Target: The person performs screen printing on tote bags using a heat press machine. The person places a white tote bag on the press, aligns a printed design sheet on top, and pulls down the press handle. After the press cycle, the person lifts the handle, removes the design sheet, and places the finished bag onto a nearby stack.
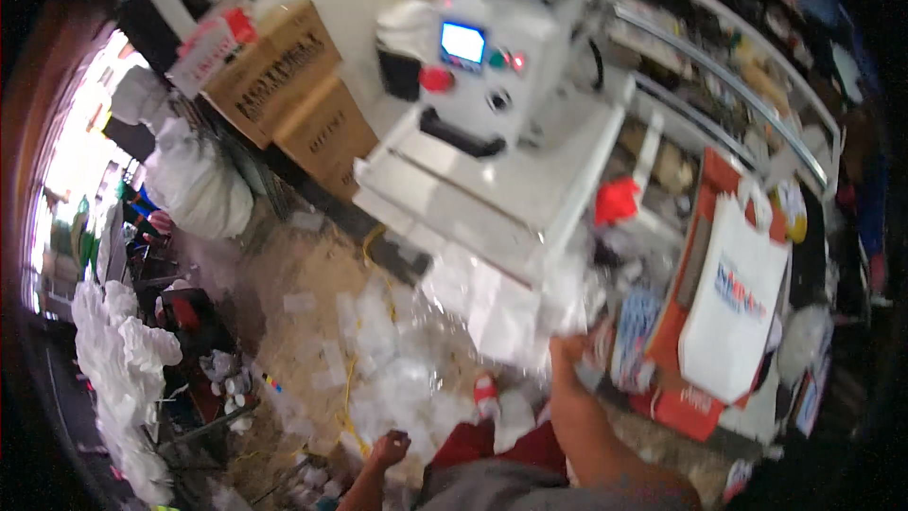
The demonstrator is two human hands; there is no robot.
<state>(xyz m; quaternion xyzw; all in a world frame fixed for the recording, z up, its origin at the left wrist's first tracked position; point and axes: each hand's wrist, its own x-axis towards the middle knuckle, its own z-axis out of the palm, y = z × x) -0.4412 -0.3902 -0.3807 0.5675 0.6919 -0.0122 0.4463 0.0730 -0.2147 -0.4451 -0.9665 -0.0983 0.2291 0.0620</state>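
Observation:
My right hand (pixel 567 352) is closed at the lower right corner of a white bag (pixel 503 324), its fingers partly hidden and blurred. The bag hangs below the front edge of a white machine's flat bed (pixel 454 199), among clear plastic. The machine head (pixel 511 66) has a lit screen (pixel 462 44), a red button (pixel 437 79) and a black handle (pixel 462 135). Low beside my left leg, my left hand (pixel 390 448) has curled fingers, and nothing shows in it.
Clear plastic pieces (pixel 378 331) litter the floor, with a yellow cord (pixel 350 397) across it. Cardboard boxes (pixel 326 137) stand left of the machine. On the right, a printed white bag (pixel 733 303) lies over a red-orange surface (pixel 690 265). White sacks (pixel 194 180) are at far left.

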